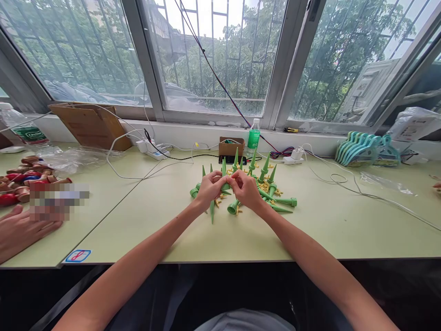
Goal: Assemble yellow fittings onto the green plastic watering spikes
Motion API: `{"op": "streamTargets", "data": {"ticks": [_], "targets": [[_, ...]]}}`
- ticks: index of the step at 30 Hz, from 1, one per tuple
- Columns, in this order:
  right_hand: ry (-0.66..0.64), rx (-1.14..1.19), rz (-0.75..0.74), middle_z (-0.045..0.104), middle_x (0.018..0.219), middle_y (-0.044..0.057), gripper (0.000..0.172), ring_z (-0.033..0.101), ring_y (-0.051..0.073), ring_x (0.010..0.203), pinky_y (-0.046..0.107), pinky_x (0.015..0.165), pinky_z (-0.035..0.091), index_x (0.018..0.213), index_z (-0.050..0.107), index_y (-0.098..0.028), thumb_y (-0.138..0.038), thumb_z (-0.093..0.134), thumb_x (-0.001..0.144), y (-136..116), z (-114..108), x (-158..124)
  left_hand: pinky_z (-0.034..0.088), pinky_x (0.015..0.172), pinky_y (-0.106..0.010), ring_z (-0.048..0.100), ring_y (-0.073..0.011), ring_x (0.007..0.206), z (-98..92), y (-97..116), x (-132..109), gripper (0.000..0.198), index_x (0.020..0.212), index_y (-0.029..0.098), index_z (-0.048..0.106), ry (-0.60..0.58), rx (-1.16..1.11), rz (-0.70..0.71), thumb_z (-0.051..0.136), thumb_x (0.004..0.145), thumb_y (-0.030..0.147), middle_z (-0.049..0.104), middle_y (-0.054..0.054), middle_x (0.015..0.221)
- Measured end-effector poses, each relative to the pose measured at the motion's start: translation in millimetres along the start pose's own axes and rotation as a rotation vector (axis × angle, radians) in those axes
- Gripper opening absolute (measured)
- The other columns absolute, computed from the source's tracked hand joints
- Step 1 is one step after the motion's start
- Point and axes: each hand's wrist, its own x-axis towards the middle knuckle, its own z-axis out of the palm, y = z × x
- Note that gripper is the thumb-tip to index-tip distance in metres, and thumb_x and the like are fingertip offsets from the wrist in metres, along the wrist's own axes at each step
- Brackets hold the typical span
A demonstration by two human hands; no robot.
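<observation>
Over the middle of the pale green table, my left hand point(211, 186) and my right hand point(244, 189) meet at the fingertips. My left fingers are closed around a green spike point(223, 168) that points up. The right thumb and fingers are pinched against its lower end; whatever small thing they hold is hidden. Several green spikes point(264, 168) stand upright behind and to the right of my hands, and others lie flat, one point(286, 201) to the right. Small yellow pieces point(264, 186) are heaped among them.
Behind the spikes are a small cardboard box point(231, 148), a phone and a green-labelled bottle point(254, 136). White cables point(358, 191) cross the right side, near teal hangers point(358, 149). Another person's hand point(24, 232) rests at far left beside red and brown wooden pieces point(22, 184).
</observation>
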Motion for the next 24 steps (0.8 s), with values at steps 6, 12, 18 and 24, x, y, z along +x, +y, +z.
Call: {"op": "streamTargets", "data": {"ticks": [6,12,18,24], "targets": [[-0.015,-0.001,-0.008,0.045,0.052,-0.005,0.028,0.038,0.01,0.047,0.023,0.052,0.032,0.075,0.044,-0.021,-0.043,0.043,0.092,2.0,-0.3,0.5,0.019,0.031,-0.017,0.031,-0.0036,0.033,-1.4,-2.3,0.9,0.032,0.082,0.018,0.053,-0.04,0.004,0.008,0.067,0.071,0.045,0.038,0.009,0.048],[-0.025,-0.013,-0.003,0.047,0.053,-0.004,0.029,0.04,0.01,0.047,0.023,0.051,0.032,0.074,0.045,-0.021,-0.043,0.042,0.092,2.9,0.0,0.5,0.019,0.031,-0.018,0.032,-0.004,0.034,-1.9,-1.2,-0.1,0.032,0.078,0.019,0.051,-0.051,0.021,0.02,0.067,0.071,0.046,0.037,0.009,0.047],[-0.032,-0.011,0.0,0.046,0.052,-0.004,0.03,0.04,0.011,0.047,0.023,0.052,0.033,0.074,0.044,-0.021,-0.044,0.041,0.092,2.1,0.1,0.2,0.019,0.032,-0.018,0.031,-0.0037,0.033,-1.5,-0.3,-0.3,0.031,0.076,0.019,0.05,-0.053,0.02,0.026,0.067,0.072,0.044,0.036,0.009,0.048],[-0.041,-0.002,-0.014,0.046,0.051,-0.005,0.029,0.04,0.011,0.047,0.023,0.052,0.032,0.073,0.044,-0.021,-0.042,0.041,0.092,1.4,-0.2,0.1,0.019,0.032,-0.018,0.03,-0.0035,0.034,-1.2,-1.6,-0.3,0.029,0.077,0.019,0.05,-0.054,0.023,0.022,0.065,0.073,0.043,0.035,0.009,0.048]]}}
